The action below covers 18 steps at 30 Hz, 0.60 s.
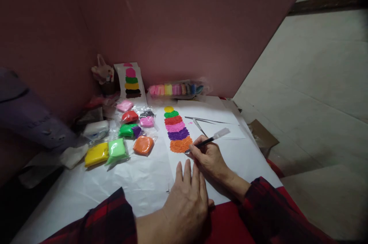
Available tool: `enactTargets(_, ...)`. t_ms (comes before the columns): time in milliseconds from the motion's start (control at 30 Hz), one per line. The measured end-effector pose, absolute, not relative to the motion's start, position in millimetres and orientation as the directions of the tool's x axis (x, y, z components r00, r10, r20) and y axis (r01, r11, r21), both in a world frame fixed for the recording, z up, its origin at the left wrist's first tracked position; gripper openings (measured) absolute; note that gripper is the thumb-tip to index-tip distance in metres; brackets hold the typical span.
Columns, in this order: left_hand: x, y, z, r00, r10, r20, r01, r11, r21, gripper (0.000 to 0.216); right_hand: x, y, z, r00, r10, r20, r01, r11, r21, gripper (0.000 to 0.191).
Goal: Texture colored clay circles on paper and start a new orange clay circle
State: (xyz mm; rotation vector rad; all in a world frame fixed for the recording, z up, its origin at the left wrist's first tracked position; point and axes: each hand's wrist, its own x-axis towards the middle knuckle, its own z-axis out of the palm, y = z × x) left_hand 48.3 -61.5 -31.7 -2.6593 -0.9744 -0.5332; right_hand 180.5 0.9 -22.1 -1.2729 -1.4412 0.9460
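My left hand (186, 198) lies flat and open on the white paper (143, 182), fingers stretched toward a strip of stacked clay bands (176, 129) in yellow, green, red, pink, purple and orange. My right hand (208, 158) is closed round a thin black tool with a translucent white end (212, 138). The tool's tip touches the orange band at the strip's near end.
Bags of coloured clay (117, 148) lie to the left: yellow, light green, orange, green, red, pink. A row of clay sticks in a clear pack (175, 89) sits by the pink wall. A second banded card (131, 81) leans there. Thin metal tools (201, 121) lie on the paper.
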Motion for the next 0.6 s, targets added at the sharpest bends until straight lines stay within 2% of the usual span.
enactTargets(600, 47.5, -61.6, -29.8, 0.707, 0.563, 0.428, 0.66, -0.743, -0.113, 0.053, 181.9, 0.7, -24.4, -0.001, 0.987, 0.164, 0.243, 0.159, -0.957, 0.019)
